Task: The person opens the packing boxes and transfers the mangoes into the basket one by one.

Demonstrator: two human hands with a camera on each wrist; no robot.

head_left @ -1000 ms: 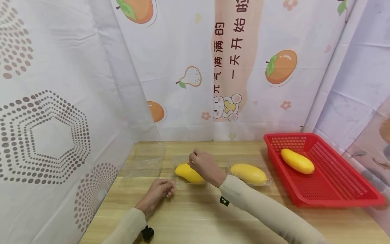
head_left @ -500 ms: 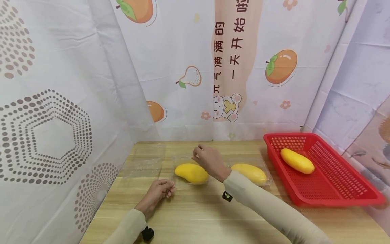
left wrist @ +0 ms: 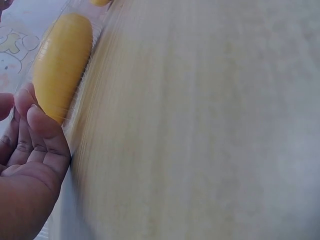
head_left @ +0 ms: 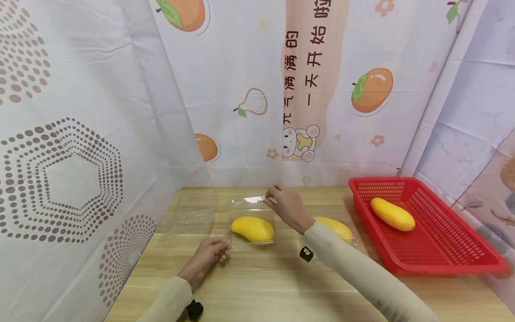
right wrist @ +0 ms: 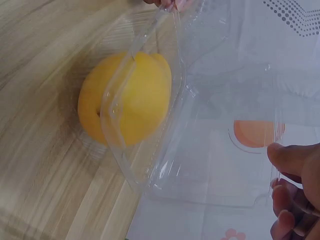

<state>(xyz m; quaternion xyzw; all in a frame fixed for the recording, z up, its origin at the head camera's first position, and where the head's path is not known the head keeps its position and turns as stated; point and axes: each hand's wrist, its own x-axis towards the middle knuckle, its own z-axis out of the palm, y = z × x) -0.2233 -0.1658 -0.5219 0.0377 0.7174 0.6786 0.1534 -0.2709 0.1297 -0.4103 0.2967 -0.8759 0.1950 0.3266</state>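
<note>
A yellow mango (head_left: 252, 229) lies in a clear plastic clamshell box (head_left: 254, 244) at the middle of the table; its lid (right wrist: 220, 160) stands raised behind the fruit. My right hand (head_left: 287, 206) pinches the lid's free edge between thumb and fingers, as the right wrist view shows. At the box's near left corner is my left hand (head_left: 210, 256), its fingers curled. In the right wrist view its fingertips (right wrist: 172, 4) hold the box's rim. The mango (left wrist: 62, 65) also shows beyond the left hand in the left wrist view.
Another clear box (head_left: 191, 217) stands at the left. A second mango (head_left: 335, 227) sits in a clear box on the right, partly hidden by my right sleeve. Farther right, a red plastic basket (head_left: 426, 268) holds one yellow mango (head_left: 392, 213). Printed curtains (head_left: 225, 53) close off the back and sides.
My right hand has moved up, back and slightly right, from over the mango to behind it, raising the lid edge. The mango has come into full view. My left hand has stayed put.
</note>
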